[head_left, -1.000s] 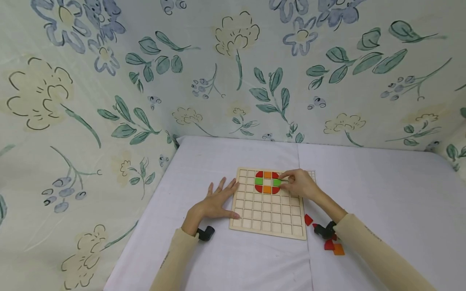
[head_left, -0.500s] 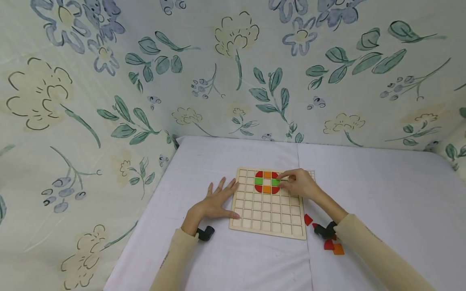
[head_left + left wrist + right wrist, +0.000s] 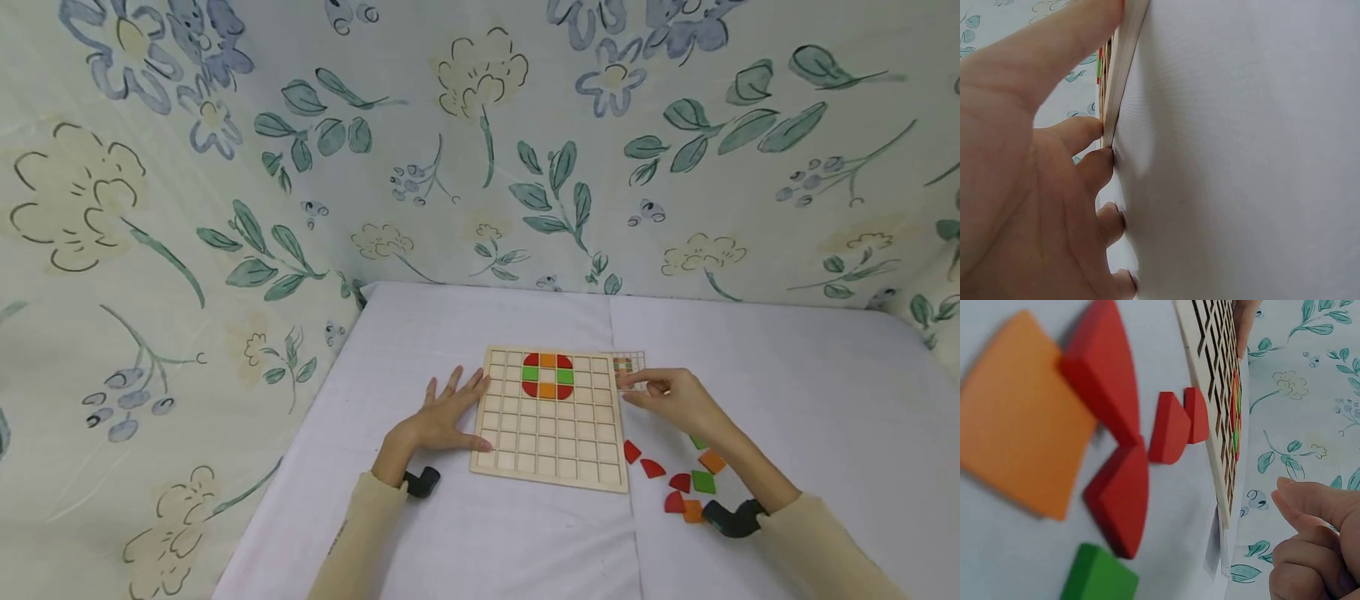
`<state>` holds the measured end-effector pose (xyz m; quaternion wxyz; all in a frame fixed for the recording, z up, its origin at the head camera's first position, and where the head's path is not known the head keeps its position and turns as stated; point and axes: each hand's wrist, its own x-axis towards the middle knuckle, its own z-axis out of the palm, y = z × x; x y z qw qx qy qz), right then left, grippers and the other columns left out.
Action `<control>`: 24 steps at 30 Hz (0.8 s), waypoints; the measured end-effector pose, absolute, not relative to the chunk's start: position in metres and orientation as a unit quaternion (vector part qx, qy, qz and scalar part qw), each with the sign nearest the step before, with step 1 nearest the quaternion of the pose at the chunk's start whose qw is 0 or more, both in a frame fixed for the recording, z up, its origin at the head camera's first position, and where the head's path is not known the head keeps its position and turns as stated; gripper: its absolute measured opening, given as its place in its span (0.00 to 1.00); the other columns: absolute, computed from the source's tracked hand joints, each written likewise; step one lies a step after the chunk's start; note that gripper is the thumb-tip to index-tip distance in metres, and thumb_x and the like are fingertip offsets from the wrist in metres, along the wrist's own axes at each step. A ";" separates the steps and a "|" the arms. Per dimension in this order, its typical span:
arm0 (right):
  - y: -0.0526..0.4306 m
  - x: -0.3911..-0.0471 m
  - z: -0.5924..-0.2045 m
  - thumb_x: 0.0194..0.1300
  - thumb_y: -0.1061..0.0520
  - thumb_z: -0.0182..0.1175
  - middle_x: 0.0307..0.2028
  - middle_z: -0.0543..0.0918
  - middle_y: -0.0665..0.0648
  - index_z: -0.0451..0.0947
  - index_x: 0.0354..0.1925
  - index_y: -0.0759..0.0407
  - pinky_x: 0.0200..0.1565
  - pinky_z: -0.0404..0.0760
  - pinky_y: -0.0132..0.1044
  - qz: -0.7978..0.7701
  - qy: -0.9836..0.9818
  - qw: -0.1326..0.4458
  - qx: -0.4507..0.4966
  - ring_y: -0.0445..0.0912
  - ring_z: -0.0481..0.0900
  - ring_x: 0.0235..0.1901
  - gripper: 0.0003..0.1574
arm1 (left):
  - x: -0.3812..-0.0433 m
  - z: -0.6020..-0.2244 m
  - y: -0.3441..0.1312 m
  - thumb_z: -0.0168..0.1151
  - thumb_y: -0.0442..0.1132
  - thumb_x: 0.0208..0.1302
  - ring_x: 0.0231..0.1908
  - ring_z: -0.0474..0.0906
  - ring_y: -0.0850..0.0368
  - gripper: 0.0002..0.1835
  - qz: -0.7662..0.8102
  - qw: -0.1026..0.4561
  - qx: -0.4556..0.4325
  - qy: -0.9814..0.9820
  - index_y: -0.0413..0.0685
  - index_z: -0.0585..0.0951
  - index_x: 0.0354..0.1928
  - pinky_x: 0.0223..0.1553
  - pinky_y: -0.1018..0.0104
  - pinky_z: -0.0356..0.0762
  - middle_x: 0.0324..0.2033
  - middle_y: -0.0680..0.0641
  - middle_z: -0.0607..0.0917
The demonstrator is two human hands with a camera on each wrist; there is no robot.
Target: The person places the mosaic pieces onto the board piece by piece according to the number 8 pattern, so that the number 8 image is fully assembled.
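A square wooden grid board (image 3: 551,454) lies on the table, with a ring of red, orange and green pieces (image 3: 548,390) set in its upper part. My left hand (image 3: 442,421) is spread at the board's left edge, thumb and fingertips right at the rim. In the left wrist view its thumb and forefinger meet the wooden edge (image 3: 1124,69). My right hand (image 3: 678,404) hovers just past the board's right edge, its fingers bent and nothing visible between them. Its fingertips overlap a small printed pattern card (image 3: 628,363), partly hidden behind the hand.
Loose pieces lie right of the board: several red quarter-circles (image 3: 652,468), orange squares (image 3: 712,461) and green squares (image 3: 703,482). The right forearm partly covers one green piece (image 3: 698,442). White cloth (image 3: 555,542) covers the table, and a floral curtain (image 3: 450,208) hangs behind it.
My right hand has left the green piece in the ring and moved right, off the board. The card and more loose pieces now show. The left hand stays in place.
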<state>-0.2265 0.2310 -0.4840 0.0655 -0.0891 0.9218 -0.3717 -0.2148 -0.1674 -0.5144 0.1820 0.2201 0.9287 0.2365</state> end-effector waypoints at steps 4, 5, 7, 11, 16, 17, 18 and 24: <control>0.245 -0.209 -0.487 0.64 0.56 0.72 0.18 0.61 0.50 0.86 0.55 0.60 0.19 0.58 0.31 -0.354 0.929 0.059 -0.087 0.42 0.59 0.20 0.21 | -0.215 -0.515 -0.167 0.73 0.64 0.59 0.83 0.25 0.40 0.61 0.240 0.181 0.222 0.927 0.55 0.47 0.84 0.77 0.28 0.20 0.84 0.49 0.40; 0.248 -0.204 -0.487 0.64 0.56 0.72 0.18 0.61 0.49 0.86 0.55 0.61 0.19 0.59 0.32 -0.349 0.931 0.059 -0.084 0.42 0.59 0.19 0.21 | -0.215 -0.515 -0.167 0.73 0.64 0.59 0.83 0.25 0.39 0.61 0.242 0.180 0.223 0.927 0.55 0.47 0.84 0.77 0.28 0.20 0.84 0.49 0.41; 0.254 -0.196 -0.488 0.64 0.56 0.73 0.18 0.61 0.49 0.86 0.54 0.61 0.18 0.59 0.32 -0.345 0.933 0.063 -0.075 0.41 0.59 0.19 0.21 | -0.215 -0.515 -0.168 0.73 0.64 0.58 0.83 0.24 0.40 0.61 0.243 0.180 0.222 0.927 0.55 0.47 0.84 0.77 0.29 0.20 0.84 0.50 0.40; 0.263 -0.180 -0.489 0.63 0.55 0.73 0.18 0.62 0.49 0.86 0.54 0.61 0.17 0.60 0.32 -0.347 0.932 0.084 -0.055 0.41 0.60 0.16 0.22 | -0.215 -0.516 -0.168 0.73 0.64 0.59 0.83 0.24 0.40 0.61 0.241 0.181 0.224 0.927 0.56 0.47 0.84 0.77 0.29 0.19 0.84 0.50 0.40; 0.267 -0.169 -0.491 0.61 0.55 0.75 0.17 0.62 0.48 0.86 0.54 0.61 0.17 0.62 0.32 -0.358 0.927 0.098 -0.048 0.39 0.60 0.16 0.24 | -0.215 -0.517 -0.169 0.72 0.65 0.58 0.83 0.24 0.41 0.61 0.240 0.181 0.222 0.928 0.57 0.46 0.84 0.77 0.30 0.19 0.84 0.51 0.40; 0.267 -0.167 -0.491 0.61 0.54 0.75 0.17 0.62 0.48 0.86 0.55 0.60 0.17 0.63 0.32 -0.360 0.926 0.101 -0.047 0.39 0.60 0.16 0.24 | -0.215 -0.518 -0.169 0.72 0.65 0.58 0.83 0.24 0.41 0.61 0.240 0.181 0.222 0.928 0.57 0.46 0.84 0.77 0.30 0.19 0.84 0.51 0.40; 0.268 -0.166 -0.492 0.61 0.54 0.75 0.17 0.62 0.48 0.86 0.55 0.60 0.17 0.62 0.31 -0.364 0.925 0.104 -0.047 0.39 0.60 0.16 0.25 | -0.215 -0.518 -0.169 0.73 0.65 0.58 0.83 0.24 0.41 0.61 0.240 0.182 0.221 0.928 0.57 0.46 0.84 0.77 0.30 0.19 0.84 0.52 0.40; 0.266 -0.156 -0.496 0.60 0.53 0.76 0.16 0.61 0.47 0.86 0.54 0.60 0.18 0.60 0.30 -0.387 0.913 0.113 -0.053 0.38 0.59 0.15 0.25 | -0.215 -0.517 -0.169 0.72 0.65 0.58 0.83 0.24 0.41 0.61 0.238 0.183 0.222 0.928 0.57 0.46 0.84 0.77 0.30 0.19 0.84 0.52 0.40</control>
